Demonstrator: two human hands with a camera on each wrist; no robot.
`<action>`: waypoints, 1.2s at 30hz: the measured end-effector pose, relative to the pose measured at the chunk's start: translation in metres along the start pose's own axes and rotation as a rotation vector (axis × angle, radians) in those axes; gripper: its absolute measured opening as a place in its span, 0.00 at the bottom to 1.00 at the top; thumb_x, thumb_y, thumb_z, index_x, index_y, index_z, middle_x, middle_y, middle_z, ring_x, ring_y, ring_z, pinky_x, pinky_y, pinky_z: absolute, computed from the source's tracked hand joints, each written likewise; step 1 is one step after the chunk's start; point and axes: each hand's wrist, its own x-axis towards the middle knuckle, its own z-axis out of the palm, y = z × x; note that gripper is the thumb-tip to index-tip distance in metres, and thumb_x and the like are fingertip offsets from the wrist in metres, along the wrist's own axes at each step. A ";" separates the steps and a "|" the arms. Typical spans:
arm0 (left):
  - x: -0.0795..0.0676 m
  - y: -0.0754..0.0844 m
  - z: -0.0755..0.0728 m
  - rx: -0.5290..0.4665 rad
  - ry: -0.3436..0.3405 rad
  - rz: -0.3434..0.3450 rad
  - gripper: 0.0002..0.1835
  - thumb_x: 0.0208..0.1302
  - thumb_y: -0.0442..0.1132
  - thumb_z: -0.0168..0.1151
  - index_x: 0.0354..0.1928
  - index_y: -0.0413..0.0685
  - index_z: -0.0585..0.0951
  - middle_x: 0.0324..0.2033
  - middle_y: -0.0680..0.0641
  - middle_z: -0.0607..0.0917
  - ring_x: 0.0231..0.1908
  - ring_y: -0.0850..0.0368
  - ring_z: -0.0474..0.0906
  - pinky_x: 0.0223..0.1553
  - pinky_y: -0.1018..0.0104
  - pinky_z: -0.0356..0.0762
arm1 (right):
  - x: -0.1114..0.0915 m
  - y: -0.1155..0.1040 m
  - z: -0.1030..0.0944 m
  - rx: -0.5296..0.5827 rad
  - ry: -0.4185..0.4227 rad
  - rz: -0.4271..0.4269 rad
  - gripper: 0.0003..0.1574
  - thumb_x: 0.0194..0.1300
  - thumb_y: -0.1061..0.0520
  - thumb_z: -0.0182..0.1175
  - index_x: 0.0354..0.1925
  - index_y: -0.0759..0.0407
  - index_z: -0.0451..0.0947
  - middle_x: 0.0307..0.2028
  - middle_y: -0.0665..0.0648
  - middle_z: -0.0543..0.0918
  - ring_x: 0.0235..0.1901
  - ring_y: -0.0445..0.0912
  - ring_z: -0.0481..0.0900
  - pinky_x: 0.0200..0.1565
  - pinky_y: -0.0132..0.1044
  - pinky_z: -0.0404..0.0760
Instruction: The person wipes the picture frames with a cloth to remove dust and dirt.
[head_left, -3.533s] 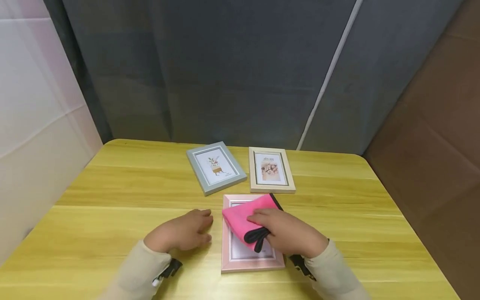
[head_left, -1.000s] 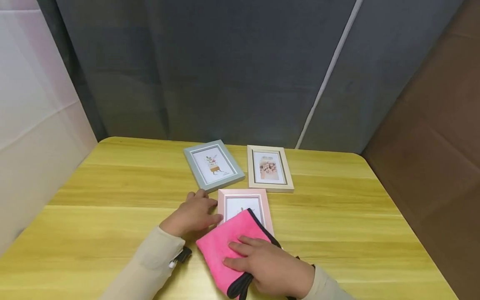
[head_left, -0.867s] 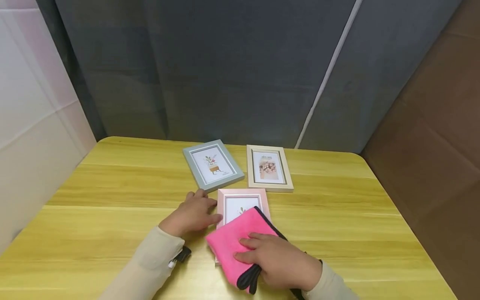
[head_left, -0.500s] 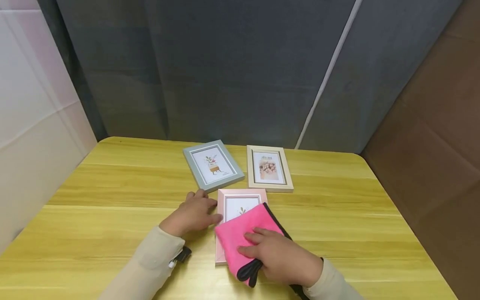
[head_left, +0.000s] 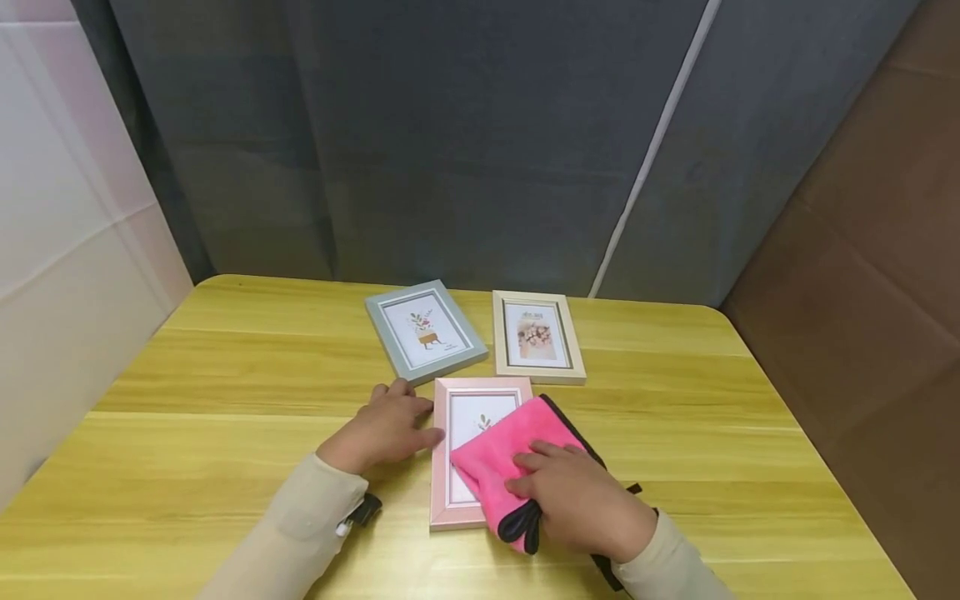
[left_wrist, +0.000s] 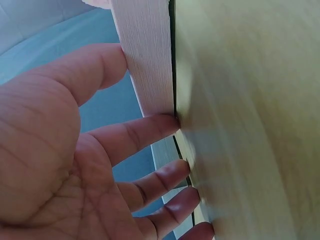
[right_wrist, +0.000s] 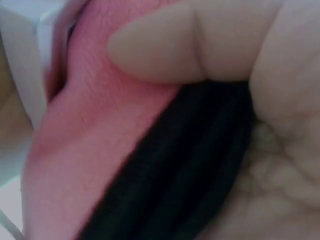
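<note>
A pink photo frame [head_left: 441, 475] lies face up on the table, its right part under a folded pink cloth [head_left: 495, 458] with black edging. My right hand [head_left: 585, 500] grips the cloth and presses it on the frame's lower right. In the right wrist view the thumb lies over the cloth [right_wrist: 95, 145], its black folded edge against the palm. My left hand [head_left: 378, 432] is at the frame's left side. Its thumb and index finger touch the frame's side edge [left_wrist: 147, 60] in the left wrist view, with the other fingertips on the tabletop.
A grey-blue photo frame [head_left: 401, 337] lies turned at an angle behind the pink one. Beside it is a cream photo frame [head_left: 502, 350]. The wood-grain table [head_left: 225, 375] ends at a dark curtain [head_left: 465, 150], with a brown panel [head_left: 862, 250] on the right.
My left hand has moved onto the pink frame's side, and that frame has shifted slightly. Over the last second, my right hand has slid the cloth up and right, uncovering the frame's lower left.
</note>
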 end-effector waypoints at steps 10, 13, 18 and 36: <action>-0.001 0.002 0.001 0.012 0.024 0.041 0.27 0.60 0.51 0.68 0.57 0.42 0.82 0.49 0.40 0.76 0.47 0.45 0.66 0.43 0.51 0.74 | 0.008 -0.020 0.016 -0.026 0.163 -0.372 0.38 0.57 0.66 0.61 0.66 0.45 0.75 0.66 0.56 0.74 0.67 0.52 0.69 0.67 0.42 0.65; -0.001 0.003 0.000 0.010 0.020 0.035 0.28 0.60 0.52 0.68 0.58 0.43 0.82 0.51 0.40 0.75 0.47 0.44 0.66 0.44 0.50 0.74 | 0.006 -0.019 0.013 -0.004 0.138 -0.314 0.38 0.57 0.65 0.60 0.65 0.43 0.76 0.65 0.54 0.75 0.66 0.52 0.70 0.66 0.42 0.66; 0.000 0.002 -0.001 0.000 -0.004 0.008 0.31 0.60 0.53 0.69 0.62 0.44 0.80 0.57 0.37 0.73 0.51 0.42 0.65 0.49 0.47 0.73 | 0.001 -0.006 0.003 0.022 0.053 -0.101 0.25 0.60 0.56 0.67 0.56 0.41 0.84 0.58 0.51 0.81 0.62 0.52 0.74 0.63 0.42 0.70; 0.001 -0.001 0.000 -0.031 -0.030 0.059 0.28 0.61 0.47 0.69 0.59 0.37 0.80 0.50 0.38 0.76 0.46 0.44 0.70 0.49 0.47 0.73 | -0.035 0.116 -0.005 0.310 0.162 0.266 0.18 0.67 0.65 0.58 0.53 0.59 0.84 0.58 0.66 0.79 0.60 0.63 0.74 0.61 0.58 0.69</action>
